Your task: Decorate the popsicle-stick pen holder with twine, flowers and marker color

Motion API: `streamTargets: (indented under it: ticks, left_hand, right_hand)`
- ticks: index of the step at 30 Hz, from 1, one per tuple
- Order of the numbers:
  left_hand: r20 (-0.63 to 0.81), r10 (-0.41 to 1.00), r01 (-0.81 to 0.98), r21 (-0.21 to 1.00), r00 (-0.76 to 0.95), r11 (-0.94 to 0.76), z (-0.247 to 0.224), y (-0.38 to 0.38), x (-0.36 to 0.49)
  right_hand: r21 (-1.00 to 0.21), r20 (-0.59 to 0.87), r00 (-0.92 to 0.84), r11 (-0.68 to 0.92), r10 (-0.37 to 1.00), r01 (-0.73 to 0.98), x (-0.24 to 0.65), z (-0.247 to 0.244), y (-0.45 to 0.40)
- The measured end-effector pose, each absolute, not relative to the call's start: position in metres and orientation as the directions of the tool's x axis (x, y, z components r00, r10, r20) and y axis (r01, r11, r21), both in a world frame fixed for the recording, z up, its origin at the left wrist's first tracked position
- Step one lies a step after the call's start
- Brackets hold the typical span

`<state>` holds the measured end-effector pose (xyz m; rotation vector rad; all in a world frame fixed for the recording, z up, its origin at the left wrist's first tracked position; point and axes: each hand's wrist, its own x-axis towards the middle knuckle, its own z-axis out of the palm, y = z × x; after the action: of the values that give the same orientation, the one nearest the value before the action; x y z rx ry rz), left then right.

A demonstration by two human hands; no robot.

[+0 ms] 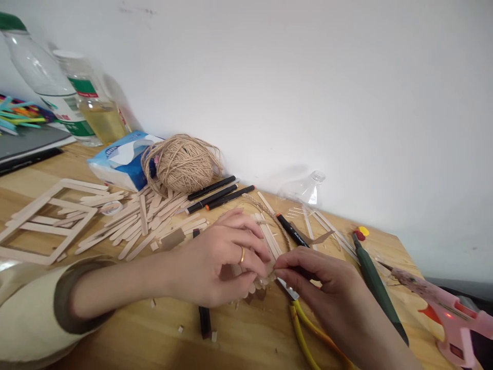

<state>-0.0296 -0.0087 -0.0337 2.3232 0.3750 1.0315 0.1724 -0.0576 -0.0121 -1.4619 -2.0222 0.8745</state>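
My left hand (pixel 231 257), with a ring on one finger, curves over a small piece made of pale wooden sticks (pixel 271 239); its fingers wrap round the near part and hide much of it. The fingertips of my right hand (pixel 308 277) are pinched together at the right edge of that piece; what lies between them is too small to make out. Yellow-handled scissors (pixel 300 324) lie under and beside my right hand. A braided cord (pixel 275 218) runs behind the piece, near a black marker (pixel 291 229).
Loose sticks (pixel 134 221), stick frames (pixel 29 226), a twine ball (pixel 187 164) and a tissue box (pixel 123 156) stand left and behind. Bottles (pixel 96 108) are at the back left. On the right lie a green tool (pixel 379 288) and a pink glue gun (pixel 442 308).
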Motion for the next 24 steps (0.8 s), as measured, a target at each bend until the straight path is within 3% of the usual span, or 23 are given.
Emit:
streamTargets:
  ticks: [9, 24]
  left_hand:
    - [0.64, 0.38, 0.045, 0.475, 0.667, -0.879, -0.039, -0.0082, -0.0307]
    - [0.647, 0.347, 0.063, 0.42, 0.679, -0.905, -0.0371, -0.009, -0.0291]
  right_hand:
    - [-0.703, 0.144, -0.354, 0.347, 0.924, 0.621, 0.1702, -0.0106, -0.0556]
    - [-0.615, 0.242, -0.377, 0.442, 0.894, 0.653, 0.1719, -0.0143, -0.0541]
